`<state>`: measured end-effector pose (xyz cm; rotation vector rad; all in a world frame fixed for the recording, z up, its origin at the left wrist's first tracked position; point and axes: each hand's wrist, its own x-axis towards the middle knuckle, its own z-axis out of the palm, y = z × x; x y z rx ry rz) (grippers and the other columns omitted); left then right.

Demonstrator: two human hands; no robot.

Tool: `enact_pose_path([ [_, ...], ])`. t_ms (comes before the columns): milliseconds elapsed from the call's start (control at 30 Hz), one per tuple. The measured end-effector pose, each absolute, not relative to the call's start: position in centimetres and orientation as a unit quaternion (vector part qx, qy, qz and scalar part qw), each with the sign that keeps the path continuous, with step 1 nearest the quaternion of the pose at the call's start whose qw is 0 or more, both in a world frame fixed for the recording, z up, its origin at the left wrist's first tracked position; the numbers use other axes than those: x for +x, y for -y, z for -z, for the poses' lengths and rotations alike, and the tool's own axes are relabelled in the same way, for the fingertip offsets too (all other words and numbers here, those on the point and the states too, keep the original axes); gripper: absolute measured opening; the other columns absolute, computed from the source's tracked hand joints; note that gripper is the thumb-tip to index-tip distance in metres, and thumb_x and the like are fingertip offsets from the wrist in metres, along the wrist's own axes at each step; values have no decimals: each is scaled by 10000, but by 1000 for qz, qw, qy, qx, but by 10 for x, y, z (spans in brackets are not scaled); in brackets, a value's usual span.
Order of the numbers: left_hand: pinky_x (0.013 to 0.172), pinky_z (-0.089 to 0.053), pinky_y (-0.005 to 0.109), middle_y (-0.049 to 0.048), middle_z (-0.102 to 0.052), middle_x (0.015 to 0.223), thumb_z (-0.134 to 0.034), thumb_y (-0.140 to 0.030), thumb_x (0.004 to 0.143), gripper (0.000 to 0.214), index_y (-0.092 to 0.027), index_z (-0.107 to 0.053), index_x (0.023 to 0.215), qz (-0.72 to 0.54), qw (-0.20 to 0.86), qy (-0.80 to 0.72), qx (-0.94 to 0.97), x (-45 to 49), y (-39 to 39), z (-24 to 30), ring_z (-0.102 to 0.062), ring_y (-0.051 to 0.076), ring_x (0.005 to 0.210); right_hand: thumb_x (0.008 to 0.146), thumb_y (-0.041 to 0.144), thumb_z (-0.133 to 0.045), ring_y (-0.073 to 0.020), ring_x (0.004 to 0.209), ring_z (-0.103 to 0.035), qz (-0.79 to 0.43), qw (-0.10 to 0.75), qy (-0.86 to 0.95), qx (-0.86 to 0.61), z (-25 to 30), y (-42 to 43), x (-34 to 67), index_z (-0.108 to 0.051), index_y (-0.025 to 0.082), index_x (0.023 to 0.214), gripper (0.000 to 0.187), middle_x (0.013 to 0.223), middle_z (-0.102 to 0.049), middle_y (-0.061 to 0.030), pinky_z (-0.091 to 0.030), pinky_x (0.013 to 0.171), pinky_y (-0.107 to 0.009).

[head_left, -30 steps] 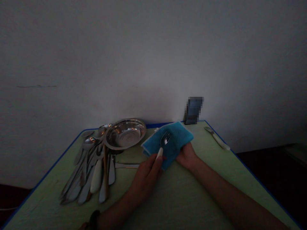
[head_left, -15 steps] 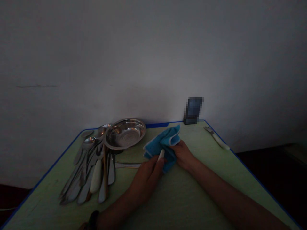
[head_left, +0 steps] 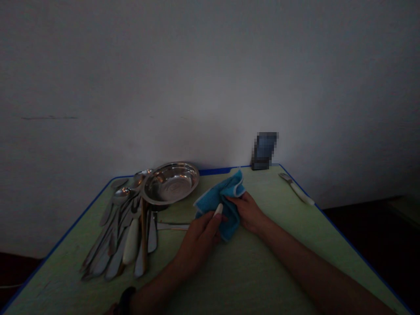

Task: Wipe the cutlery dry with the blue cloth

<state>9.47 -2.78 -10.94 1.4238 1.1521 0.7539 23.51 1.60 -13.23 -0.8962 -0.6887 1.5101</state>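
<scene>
Over the middle of the table, my left hand [head_left: 198, 236] is closed around a utensil with a white handle [head_left: 218, 210]. Its rounded handle end sticks up past my thumb, and the other end is hidden, so I cannot tell its kind. My right hand [head_left: 252, 213] is closed on a blue cloth [head_left: 215, 197] with pale edging, pinching it between thumb and fingers. The cloth hangs in folds behind and beside the white handle. Left of my left hand, a piece of metal cutlery [head_left: 172, 226] lies flat, partly covered by that hand.
A pile of spoons, forks and other cutlery [head_left: 120, 238] lies on the table's left side. Beside it a shiny metal bowl [head_left: 154, 192] sits tilted. A white-handled fork [head_left: 298, 191] lies along the right edge. A pixelated dark device [head_left: 265, 151] leans against the wall [head_left: 210, 87].
Both hands have shifted slightly left with the cloth and the white-handled utensil. The cloth's folds have moved a little. The bowl and the cutlery pile stay where they were.
</scene>
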Motion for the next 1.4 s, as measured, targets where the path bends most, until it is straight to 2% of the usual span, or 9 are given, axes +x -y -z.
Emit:
enact_pose_path([
  [267, 460, -295, 211, -33, -450, 570, -380, -466, 843, 376, -155, -593, 846, -285, 510, -489, 648, 94, 27, 110, -425, 113, 520, 515, 199, -742, -138, 681, -603, -641, 594, 297, -385, 133, -15, 237, -643, 174, 725, 234, 726, -683, 4, -455, 724, -297],
  [467, 491, -301, 224, -38, -452, 558, -333, -444, 870, 375, -164, -574, 810, -261, 462, -482, 697, 95, 29, 105, -432, 115, 518, 565, 272, -723, -124, 666, -581, -630, 612, 268, -395, 132, -16, 233, -644, 194, 705, 178, 686, -662, 28, -447, 730, -293],
  [667, 535, -315, 239, -18, -513, 665, -375, -413, 860, 295, -163, -532, 863, -241, 397, -442, 767, 92, 33, 104, -471, 134, 588, 625, 361, -676, -148, 697, -589, -610, 635, 203, -428, 129, -20, 235, -624, 204, 788, 232, 705, -661, 20, -455, 726, -310],
  [933, 571, -335, 233, -15, -502, 702, -374, -320, 851, 199, -167, -498, 827, -274, 416, -395, 772, 88, 34, 103, -455, 139, 642, 658, 349, -643, -168, 756, -598, -621, 630, 183, -428, 125, -21, 236, -621, 218, 792, 189, 703, -661, 12, -463, 710, -310],
  [1033, 552, -327, 230, -24, -472, 661, -364, -311, 852, 202, -164, -496, 808, -278, 423, -384, 772, 88, 35, 102, -436, 130, 602, 645, 356, -647, -170, 765, -597, -611, 635, 198, -429, 126, -21, 236, -622, 219, 799, 208, 723, -666, 7, -462, 707, -309],
  [1400, 537, -313, 233, -32, -432, 616, -341, -294, 856, 212, -164, -482, 764, -268, 433, -381, 771, 88, 37, 98, -425, 125, 570, 640, 347, -663, -137, 650, -588, -619, 623, 216, -427, 125, -21, 237, -599, 203, 817, 237, 707, -661, 26, -462, 665, -287],
])
